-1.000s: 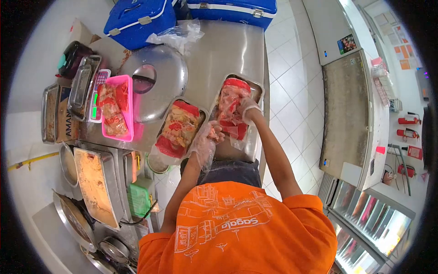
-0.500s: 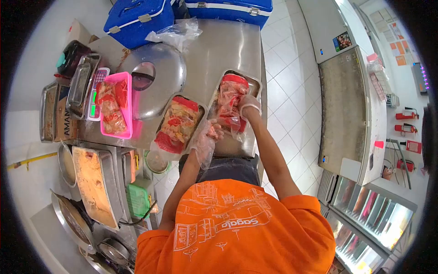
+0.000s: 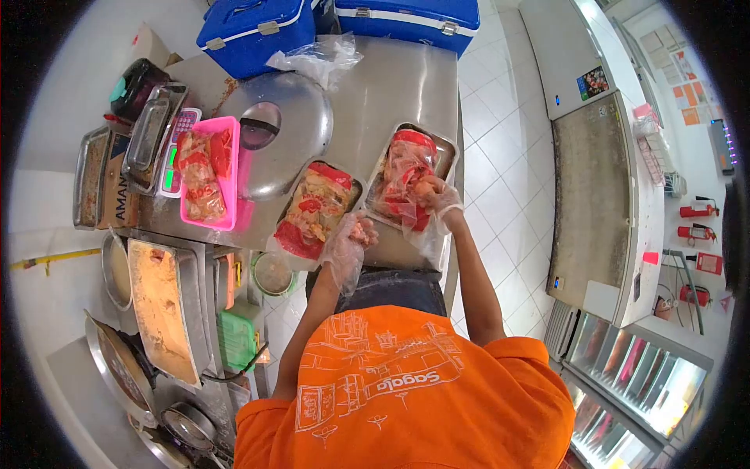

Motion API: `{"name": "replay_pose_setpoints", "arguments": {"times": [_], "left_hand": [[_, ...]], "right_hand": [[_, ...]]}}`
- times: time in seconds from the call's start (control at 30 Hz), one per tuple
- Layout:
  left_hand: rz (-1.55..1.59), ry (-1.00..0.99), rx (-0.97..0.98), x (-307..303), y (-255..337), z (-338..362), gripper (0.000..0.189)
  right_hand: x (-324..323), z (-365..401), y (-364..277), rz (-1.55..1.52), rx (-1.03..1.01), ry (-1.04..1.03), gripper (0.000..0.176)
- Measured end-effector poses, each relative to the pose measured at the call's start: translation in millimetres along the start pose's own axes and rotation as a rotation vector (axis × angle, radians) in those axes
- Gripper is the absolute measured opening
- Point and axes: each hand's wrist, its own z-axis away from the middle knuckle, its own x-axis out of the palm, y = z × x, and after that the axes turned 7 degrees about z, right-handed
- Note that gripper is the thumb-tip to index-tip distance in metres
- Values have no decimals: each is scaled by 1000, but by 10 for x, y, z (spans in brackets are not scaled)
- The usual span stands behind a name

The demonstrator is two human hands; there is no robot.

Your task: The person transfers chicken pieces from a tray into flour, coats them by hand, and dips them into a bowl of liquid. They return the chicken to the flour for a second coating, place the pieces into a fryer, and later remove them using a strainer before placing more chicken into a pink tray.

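Hands: right hand (image 3: pixel 444 197), gripping bag (image 3: pixel 402 176), shifted toward body; left hand (image 3: pixel 350 237) unmoved.

One fisheye cam sits above my head, looks steeply down past my orange shirt (image 3: pixel 406 391) at the steel counter (image 3: pixel 391 102), mid-range, my left hand (image 3: pixel 353 234) and right hand (image 3: pixel 441 195) near frame centre, blue coolers (image 3: pixel 250 27) at top edge, tiled floor (image 3: pixel 500 156) on the right.

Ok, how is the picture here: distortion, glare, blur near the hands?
Head view: strong fisheye with black corners, floor tiles bending; bright even light, soft glare on the steel table and round lid; right hand gripping the bagged food and left hand near it both read sharp, no motion blur.
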Motion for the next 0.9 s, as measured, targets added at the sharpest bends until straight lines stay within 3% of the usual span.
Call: {"name": "replay_pose_setpoints", "arguments": {"times": [0.03,0.13,0.33,0.4,0.47,0.53,0.57,0.6,0.67,0.73,0.8,0.87,0.9], "left_hand": [[-3,-3,-1,3,-7,-4,38],[0,-26,7,11,-20,-43,38],[182,-137,-92,254,-66,-157,46],[392,-314,-186,347,-40,-220,56],[435,-285,-157,506,5,-210,59],[485,-246,-129,586,14,-210,61],[548,-219,-114,579,25,-213,62],[602,-193,-96,562,79,-209,63],[541,-193,-3,479,112,-142,59],[447,-303,123,336,151,-164,50],[380,-218,228,206,153,-124,38],[435,-197,350,65,239,-49,30],[481,-211,405,-36,343,34,26]], "right_hand": [[-7,23,-19,-234,109,-20,25],[-8,62,-96,-502,143,-80,27],[129,290,-490,-566,52,-85,30],[276,441,-799,-633,71,-72,30],[401,469,-868,-697,103,-66,30],[534,485,-888,-524,111,-108,28],[578,505,-976,-294,185,-50,26],[674,487,-915,-298,191,-66,26],[824,466,-706,-130,105,-47,19],[924,437,-814,451,-113,36,19],[1183,507,-1104,804,-267,97,24],[1287,288,-617,667,-383,75,21],[1381,290,-675,686,-417,69,19]]}}
